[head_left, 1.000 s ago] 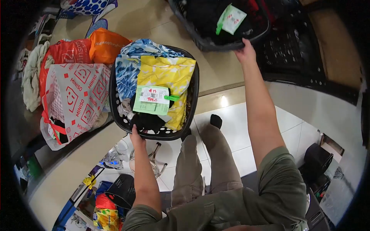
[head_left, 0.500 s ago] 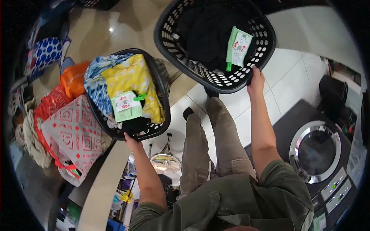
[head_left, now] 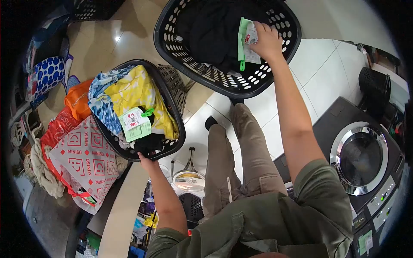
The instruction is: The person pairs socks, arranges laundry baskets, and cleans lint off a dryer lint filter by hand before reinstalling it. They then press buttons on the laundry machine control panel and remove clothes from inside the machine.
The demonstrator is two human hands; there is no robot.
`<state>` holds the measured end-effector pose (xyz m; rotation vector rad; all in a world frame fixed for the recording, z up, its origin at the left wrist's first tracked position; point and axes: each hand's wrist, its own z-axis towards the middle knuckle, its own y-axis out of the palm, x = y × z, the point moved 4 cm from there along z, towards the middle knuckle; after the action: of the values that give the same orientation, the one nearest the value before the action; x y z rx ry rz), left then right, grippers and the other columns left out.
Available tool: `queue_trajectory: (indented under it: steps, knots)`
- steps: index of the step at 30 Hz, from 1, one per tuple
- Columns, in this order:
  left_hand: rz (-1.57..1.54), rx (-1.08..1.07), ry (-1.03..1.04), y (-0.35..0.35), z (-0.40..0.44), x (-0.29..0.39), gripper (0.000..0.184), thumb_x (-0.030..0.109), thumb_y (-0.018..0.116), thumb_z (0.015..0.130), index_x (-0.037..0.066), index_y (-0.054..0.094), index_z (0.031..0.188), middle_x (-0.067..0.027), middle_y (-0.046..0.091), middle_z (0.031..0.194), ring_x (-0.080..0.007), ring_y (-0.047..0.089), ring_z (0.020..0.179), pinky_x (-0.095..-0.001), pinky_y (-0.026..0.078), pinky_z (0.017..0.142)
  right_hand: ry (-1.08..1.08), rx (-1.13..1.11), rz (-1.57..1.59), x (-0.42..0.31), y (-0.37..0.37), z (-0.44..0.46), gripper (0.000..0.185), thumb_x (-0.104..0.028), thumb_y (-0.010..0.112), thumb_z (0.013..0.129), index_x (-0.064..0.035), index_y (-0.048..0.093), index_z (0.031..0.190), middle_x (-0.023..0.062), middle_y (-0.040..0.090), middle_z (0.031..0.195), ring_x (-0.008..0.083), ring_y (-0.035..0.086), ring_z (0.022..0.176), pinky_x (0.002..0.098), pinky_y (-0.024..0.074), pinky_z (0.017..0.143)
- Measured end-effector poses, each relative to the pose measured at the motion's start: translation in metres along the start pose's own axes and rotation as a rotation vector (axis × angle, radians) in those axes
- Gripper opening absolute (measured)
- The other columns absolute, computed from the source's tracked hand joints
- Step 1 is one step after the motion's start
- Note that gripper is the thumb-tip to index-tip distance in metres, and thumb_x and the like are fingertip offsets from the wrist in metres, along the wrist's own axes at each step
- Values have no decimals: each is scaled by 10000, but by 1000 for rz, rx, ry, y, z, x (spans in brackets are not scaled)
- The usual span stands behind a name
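A black laundry basket (head_left: pixel 182 124) on the left holds folded clothes, among them a yellow and white patterned cloth (head_left: pixel 133 92) and a blue and white one (head_left: pixel 101 101). On the clothes lies a green and white paper tag (head_left: pixel 137 124) with a green clip. My left hand (head_left: pixel 147 162) is closed on this basket's near rim, fingers partly hidden. A second black basket (head_left: pixel 223 86) holds dark clothes (head_left: pixel 211 34). My right hand (head_left: pixel 267 42) reaches inside it, thumb and fingers apart over another green and white tag (head_left: pixel 246 43), which they seem to touch.
A white and red patterned bag (head_left: pixel 86 159), an orange bag (head_left: pixel 79 99) and a red bag (head_left: pixel 60 129) sit at the left. At the right stands a dark machine with a round silver-rimmed door (head_left: pixel 359 159). A stool (head_left: pixel 188 180) is beside my legs.
My right hand has left the right basket's rim and moved inside, onto the tag. My left hand stays on the left basket's rim. The view has shifted slightly.
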<state>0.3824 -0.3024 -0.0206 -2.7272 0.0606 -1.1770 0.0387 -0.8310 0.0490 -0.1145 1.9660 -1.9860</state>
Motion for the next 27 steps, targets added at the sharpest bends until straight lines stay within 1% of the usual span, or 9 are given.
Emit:
queue_trajectory:
  steps: [4, 7, 9, 12, 13, 19, 23, 26, 27]
  knots:
    - [-3, -15, -10, -3, 3, -1, 398, 351, 482, 867, 49, 483, 1126, -111, 537, 1084, -273, 546, 916, -392, 490, 748, 14, -89, -29, 5, 10, 8, 599, -266, 744, 528, -140, 548, 1080, 54, 527, 1075, 273, 469, 1020, 477, 354, 867]
    - [5, 2, -2, -2, 1, 0, 386, 349, 468, 874, 60, 484, 1130, -103, 537, 1078, -274, 537, 930, -393, 483, 768, 5, 4, 29, 8, 0, -5, 454, -222, 728, 545, -124, 592, 967, 41, 542, 991, 264, 476, 985, 450, 371, 813]
    - [-19, 7, -18, 1, -1, 0, 374, 347, 460, 877, 67, 488, 1124, -97, 536, 1073, -276, 536, 927, -392, 483, 774, -162, 177, 61, 2, -9, -23, 285, -123, 664, 583, -105, 588, 858, 51, 554, 883, 270, 494, 906, 436, 377, 770]
    - [-8, -5, -13, -3, 4, -1, 369, 357, 459, 876, 79, 492, 1115, -93, 536, 1066, -272, 533, 932, -394, 476, 771, -318, 130, 351, -19, -25, -65, 138, -58, 601, 609, -83, 505, 705, 54, 562, 797, 264, 538, 816, 436, 379, 755]
    - [-4, -6, -14, -4, 4, -1, 369, 357, 459, 876, 79, 492, 1115, -93, 536, 1066, -272, 533, 932, -394, 476, 771, -295, 12, 362, -28, -29, -81, 142, -56, 601, 608, -79, 507, 711, 52, 570, 814, 247, 543, 844, 444, 380, 786]
    - [8, -1, -21, -2, 2, -1, 381, 383, 443, 878, 84, 496, 1107, -90, 536, 1069, -258, 531, 925, -392, 457, 756, -259, -122, 377, -41, -14, -120, 134, -48, 605, 640, -65, 538, 754, 62, 594, 913, 234, 542, 957, 467, 348, 877]
    - [30, -16, -16, -7, 7, -2, 384, 387, 457, 871, 82, 499, 1101, -87, 536, 1077, -254, 531, 922, -389, 459, 754, -262, -34, 335, -46, -17, -116, 130, -45, 607, 637, -57, 537, 746, 67, 598, 980, 241, 526, 1016, 473, 345, 884]
    - [28, 39, -20, 3, -5, 3, 361, 361, 480, 865, 78, 502, 1090, -85, 535, 1076, -251, 531, 927, -386, 465, 740, -255, -103, 294, -46, -16, -115, 180, -114, 635, 647, -59, 547, 793, 86, 555, 1097, 260, 479, 1088, 466, 344, 869]
    - [19, 89, -17, 5, -12, 4, 349, 344, 492, 863, 75, 503, 1085, -84, 536, 1070, -249, 532, 931, -385, 468, 730, -225, -1, 319, -49, -34, -110, 241, -165, 650, 646, -62, 551, 840, 108, 530, 1112, 279, 465, 1084, 458, 339, 864]
